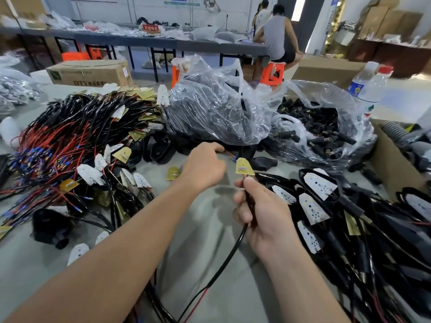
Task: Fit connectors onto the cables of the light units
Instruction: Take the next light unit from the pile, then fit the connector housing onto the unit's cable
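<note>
My right hand (261, 213) grips a black cable (229, 255) just below a small gold light board (243, 166), which stands up above my thumb. The cable runs down toward me and splits into a red and a black wire. My left hand (204, 166) reaches forward with curled fingers to the foot of a clear bag (210, 108) of black parts, beside a red wire with a blue tip (231, 157); what its fingers hold is hidden. A second open bag (326, 127) holds loose black connectors.
A big heap of wired light boards (77, 141) lies at the left. Black-housed units (326, 206) pile up at the right. Cardboard boxes (91, 72), a water bottle (370, 87) and a box edge (391, 166) ring the table. People sit at a far bench.
</note>
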Demonstrator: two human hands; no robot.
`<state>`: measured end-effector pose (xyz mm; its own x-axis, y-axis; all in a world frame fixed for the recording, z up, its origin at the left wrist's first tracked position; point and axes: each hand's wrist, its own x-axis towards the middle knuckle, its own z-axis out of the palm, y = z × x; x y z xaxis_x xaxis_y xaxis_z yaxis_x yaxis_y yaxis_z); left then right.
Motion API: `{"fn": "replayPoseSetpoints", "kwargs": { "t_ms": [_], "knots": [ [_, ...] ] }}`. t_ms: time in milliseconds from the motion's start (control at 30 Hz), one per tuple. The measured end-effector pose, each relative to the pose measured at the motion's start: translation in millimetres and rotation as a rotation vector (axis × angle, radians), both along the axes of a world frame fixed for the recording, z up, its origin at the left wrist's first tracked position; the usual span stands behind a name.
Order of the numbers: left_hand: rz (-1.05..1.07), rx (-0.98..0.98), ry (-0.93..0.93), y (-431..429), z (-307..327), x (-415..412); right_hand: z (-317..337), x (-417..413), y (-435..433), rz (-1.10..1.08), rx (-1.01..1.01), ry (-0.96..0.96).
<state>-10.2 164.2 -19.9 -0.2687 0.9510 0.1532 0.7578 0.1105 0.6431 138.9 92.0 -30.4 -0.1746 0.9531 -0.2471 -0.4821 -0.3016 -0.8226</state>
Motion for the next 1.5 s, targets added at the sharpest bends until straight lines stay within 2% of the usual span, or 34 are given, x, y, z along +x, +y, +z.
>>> {"fn": "replayPoseSetpoints", "kwargs": {
  "t_ms": [67,100,200,267,367,467,633,700,733,800,867,1000,1067,1233,1367,1433,1500],
  "knots": [
    [0.111,0.097,0.247,8,4,-1,-2,0,-1,0.024,0.017,0.024],
    [0.194,0.178,0.28,10,6,-5,-3,1,-1,0.025,0.015,0.042],
    [0.372,0.363,0.156,10,5,-27,-5,5,-1,0.031,0.0,0.117],
    [0.412,0.247,0.075,9,0,-44,-3,5,0,0.031,-0.01,0.163],
    [0.395,-0.021,0.192,6,-9,-59,-2,3,1,0.034,-0.021,0.189],
    [0.411,-0.003,0.188,3,-8,-68,-4,1,0,0.059,0.025,0.085],
    [0.359,0.188,0.114,-12,-9,-82,-8,-1,0,0.121,0.083,-0.056],
    [0.386,0.215,0.146,-19,-8,-85,-9,-1,-1,0.133,0.1,-0.083],
    [0.411,0.171,0.189,-22,-7,-87,-10,-1,-2,0.139,0.111,-0.1],
    [0.4,-0.051,0.297,-24,-6,-90,-10,-1,-3,0.151,0.13,-0.136],
    [0.335,-0.155,0.309,-25,-9,-92,-10,-2,-5,0.162,0.144,-0.154],
    [0.353,-0.012,0.272,-36,-9,-92,-9,-1,-5,0.167,0.163,-0.164],
    [0.344,0.09,0.189,-42,-8,-95,-8,-1,-6,0.153,0.181,-0.17],
    [0.244,0.141,-0.034,-55,-8,-97,-5,-3,-8,0.108,0.256,-0.216],
    [0.297,0.285,-0.07,-73,3,-94,-1,-3,-11,0.057,0.328,-0.233],
    [0.262,0.332,-0.158,-83,12,-79,2,-1,-10,0.031,0.362,-0.256],
    [0.177,0.261,-0.326,-93,15,-53,3,3,-9,0.039,0.38,-0.311]
  ]
}}
